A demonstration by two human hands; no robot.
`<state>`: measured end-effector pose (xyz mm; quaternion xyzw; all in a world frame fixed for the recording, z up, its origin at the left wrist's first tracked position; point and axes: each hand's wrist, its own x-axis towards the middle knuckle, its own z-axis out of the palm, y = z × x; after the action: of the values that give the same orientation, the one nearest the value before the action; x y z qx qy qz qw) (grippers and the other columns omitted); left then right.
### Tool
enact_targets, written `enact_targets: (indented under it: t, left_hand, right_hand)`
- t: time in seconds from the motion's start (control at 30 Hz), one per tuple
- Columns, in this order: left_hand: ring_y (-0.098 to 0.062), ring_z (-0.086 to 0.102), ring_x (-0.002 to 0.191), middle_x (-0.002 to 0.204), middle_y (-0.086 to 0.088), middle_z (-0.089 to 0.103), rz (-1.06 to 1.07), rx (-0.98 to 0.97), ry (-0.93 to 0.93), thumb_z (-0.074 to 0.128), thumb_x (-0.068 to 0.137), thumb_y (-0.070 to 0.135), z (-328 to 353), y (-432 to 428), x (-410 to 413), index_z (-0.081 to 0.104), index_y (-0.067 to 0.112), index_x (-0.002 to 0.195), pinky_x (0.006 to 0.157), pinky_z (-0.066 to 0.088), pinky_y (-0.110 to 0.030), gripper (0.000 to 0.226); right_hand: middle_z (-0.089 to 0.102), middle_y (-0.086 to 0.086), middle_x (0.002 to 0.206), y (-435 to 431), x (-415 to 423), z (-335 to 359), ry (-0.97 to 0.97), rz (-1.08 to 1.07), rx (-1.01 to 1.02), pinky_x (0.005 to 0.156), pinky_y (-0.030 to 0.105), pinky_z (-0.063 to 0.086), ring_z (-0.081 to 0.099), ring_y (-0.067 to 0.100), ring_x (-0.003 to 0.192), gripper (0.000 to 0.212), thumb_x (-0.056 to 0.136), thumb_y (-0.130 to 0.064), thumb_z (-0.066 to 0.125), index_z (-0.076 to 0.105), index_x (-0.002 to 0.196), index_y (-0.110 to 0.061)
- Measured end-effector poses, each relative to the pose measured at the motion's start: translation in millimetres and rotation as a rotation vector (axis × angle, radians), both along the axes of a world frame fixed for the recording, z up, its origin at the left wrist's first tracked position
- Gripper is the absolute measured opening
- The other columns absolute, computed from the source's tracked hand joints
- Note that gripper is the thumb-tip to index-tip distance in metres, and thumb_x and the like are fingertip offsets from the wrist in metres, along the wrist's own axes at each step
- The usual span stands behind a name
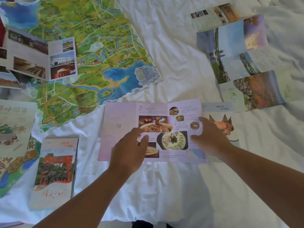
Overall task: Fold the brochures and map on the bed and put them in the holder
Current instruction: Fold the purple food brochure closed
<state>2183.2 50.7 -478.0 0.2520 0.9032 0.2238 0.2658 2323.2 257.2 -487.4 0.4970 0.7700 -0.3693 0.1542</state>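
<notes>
Both forearms reach forward over the bed. The left hand point(130, 150) hovers palm-down on the lower centre of the pink food brochure point(153, 122), fingers loosely bent and apart, clamping nothing. The right hand point(209, 137) lies on the brochure's right panel, fingers spread. The brochure lies unfolded and flat on the wrinkled white sheet point(172, 55). The illustrated paper map point(98, 51) lies spread open to the upper left, creased.
</notes>
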Motion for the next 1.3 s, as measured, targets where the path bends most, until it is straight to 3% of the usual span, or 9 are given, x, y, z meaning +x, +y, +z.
enact_targets:
  t: [0.2, 0.3, 0.37, 0.47, 0.83, 1.1, 1.2, 1.3]
  left_hand:
    - [-0.015, 0.063, 0.102, 0.114, 0.008, 0.067, 0.013, -0.015, 0.011, 0.045, 0.098, 0.042, -4.6, -9.6, -7.1, 0.054, 0.026, 0.120, 0.088, 0.051, -0.038, 0.029]
    - [-0.016, 0.062, 0.105, 0.118, 0.006, 0.066, 0.025, -0.053, 0.030, 0.046, 0.098, 0.043, -8.6, -19.9, -14.3, 0.053, 0.025, 0.123, 0.090, 0.050, -0.038, 0.032]
    - [-0.017, 0.061, 0.108, 0.120, 0.005, 0.065, 0.038, -0.086, 0.038, 0.045, 0.097, 0.044, -11.8, -27.5, -20.7, 0.052, 0.025, 0.126, 0.093, 0.049, -0.040, 0.035]
    - [-0.019, 0.060, 0.111, 0.125, 0.003, 0.063, 0.049, -0.139, 0.049, 0.044, 0.097, 0.044, -16.9, -36.4, -30.6, 0.050, 0.025, 0.129, 0.095, 0.048, -0.041, 0.037]
    - [-0.020, 0.058, 0.114, 0.131, 0.001, 0.060, 0.018, -0.199, 0.104, 0.042, 0.098, 0.043, -31.5, -49.0, -39.8, 0.049, 0.024, 0.133, 0.093, 0.048, -0.039, 0.040]
    - [-0.029, 0.041, 0.130, 0.142, -0.007, 0.045, -0.015, -0.325, 0.105, 0.052, 0.093, 0.035, -42.3, -51.9, -49.7, 0.046, 0.018, 0.137, 0.102, 0.039, -0.044, 0.048]
    - [-0.033, 0.041, 0.129, 0.145, -0.009, 0.040, 0.013, -0.382, 0.049, 0.053, 0.092, 0.035, -49.3, -49.7, -54.5, 0.040, 0.020, 0.140, 0.102, 0.038, -0.046, 0.053]
    - [-0.037, 0.043, 0.126, 0.143, -0.012, 0.041, 0.061, -0.405, 0.024, 0.054, 0.090, 0.034, -54.7, -46.6, -59.8, 0.037, 0.020, 0.142, 0.100, 0.039, -0.047, 0.056]
  right_hand:
    - [0.043, 0.002, 0.139, -0.8, 3.0, -3.7, 0.014, 0.069, 0.053, 0.082, 0.032, 0.037, 0.039, 0.013, 0.115, 0.060, 0.084, -0.018, 0.062, 0.037, 0.138, -0.024]
    - [0.018, 0.003, 0.159, -2.1, 6.7, -5.2, -0.087, 0.164, 0.104, 0.106, 0.041, 0.037, 0.022, 0.023, 0.146, 0.077, 0.087, -0.023, 0.063, 0.022, 0.152, -0.021]
    - [0.006, 0.002, 0.163, -3.7, 8.7, -7.9, -0.134, 0.255, 0.133, 0.114, 0.044, 0.029, 0.007, 0.023, 0.151, 0.081, 0.088, -0.028, 0.063, 0.016, 0.154, -0.021]
    - [0.001, 0.002, 0.164, -7.3, 10.1, -12.0, -0.165, 0.355, 0.158, 0.116, 0.044, 0.026, 0.000, 0.022, 0.151, 0.084, 0.087, -0.033, 0.066, 0.016, 0.154, -0.022]
    - [0.002, 0.005, 0.164, -18.4, 4.2, -17.1, -0.161, 0.443, 0.163, 0.115, 0.046, 0.027, 0.002, 0.026, 0.151, 0.089, 0.088, -0.038, 0.064, 0.010, 0.156, -0.019]
    - [0.012, 0.002, 0.160, -21.6, 9.1, -22.3, -0.131, 0.418, 0.132, 0.110, 0.044, 0.036, 0.015, 0.024, 0.147, 0.083, 0.085, -0.036, 0.068, 0.020, 0.151, -0.019]
    - [0.007, -0.002, 0.161, -24.5, 11.5, -27.3, -0.136, 0.421, 0.074, 0.109, 0.044, 0.038, 0.018, 0.023, 0.147, 0.084, 0.084, -0.037, 0.069, 0.020, 0.150, -0.024]
    - [0.015, -0.002, 0.155, -25.7, 11.0, -30.7, -0.135, 0.438, 0.036, 0.106, 0.046, 0.042, 0.025, 0.024, 0.144, 0.080, 0.082, -0.038, 0.069, 0.025, 0.147, -0.025]
